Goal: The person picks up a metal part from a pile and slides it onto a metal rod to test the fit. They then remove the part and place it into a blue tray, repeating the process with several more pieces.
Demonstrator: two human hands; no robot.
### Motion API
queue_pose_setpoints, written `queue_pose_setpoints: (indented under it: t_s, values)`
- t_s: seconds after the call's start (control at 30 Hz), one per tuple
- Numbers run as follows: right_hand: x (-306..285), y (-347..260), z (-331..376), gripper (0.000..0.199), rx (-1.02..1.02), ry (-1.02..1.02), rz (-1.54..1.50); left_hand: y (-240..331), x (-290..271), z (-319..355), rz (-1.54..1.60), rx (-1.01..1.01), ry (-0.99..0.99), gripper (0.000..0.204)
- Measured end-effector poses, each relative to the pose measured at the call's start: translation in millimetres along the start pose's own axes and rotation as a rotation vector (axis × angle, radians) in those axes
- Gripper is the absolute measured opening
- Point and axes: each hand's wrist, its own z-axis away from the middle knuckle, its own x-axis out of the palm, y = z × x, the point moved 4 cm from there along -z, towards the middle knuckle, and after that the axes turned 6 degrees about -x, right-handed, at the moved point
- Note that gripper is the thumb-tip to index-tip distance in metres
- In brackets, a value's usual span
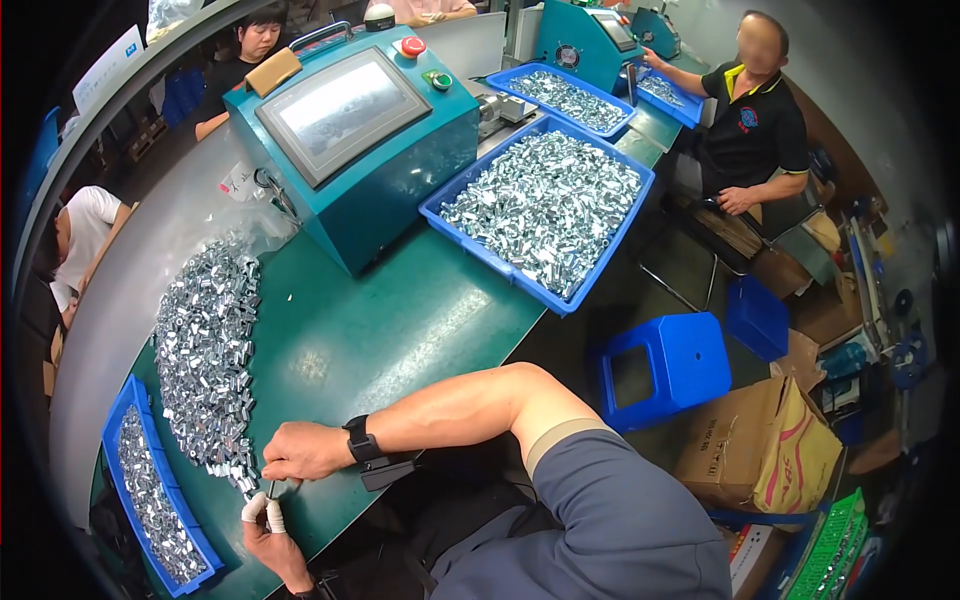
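Observation:
My left hand (270, 548), with white wraps on its finger and thumb tips, is closed in a pinch near the table's front edge. Just above it, my right hand (308, 452) pinches too, a black watch on its wrist. Between the fingertips of the two hands is a small thin metal piece (271, 489), too small to tell its kind. Beside both hands the tip of a long heap of small silvery metal sleeves (208, 350) comes close to my fingers. Left of my left hand lies a long blue tray (112, 440) with more small metal parts.
A teal machine with a screen (345, 105) stands on the green table (400, 300). Beside it, a blue tray (520, 277) full of metal parts reaches the table's edge. A blue stool (680, 360) and cardboard box (725, 440) stand at right. Another person (750, 130) sits beyond.

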Motion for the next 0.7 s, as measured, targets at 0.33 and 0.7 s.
queue_pose_setpoints:
  t_s: [0.33,0.7]
  values:
    - [-2,-5,3,0.031,-0.02,0.045,0.006,3,5,1,-0.008,-0.038,-0.034,0.021]
    - [1,0,1,0.034,0.011,-0.019,-0.008,3,4,0,0.011,-0.028,-0.035,0.021]
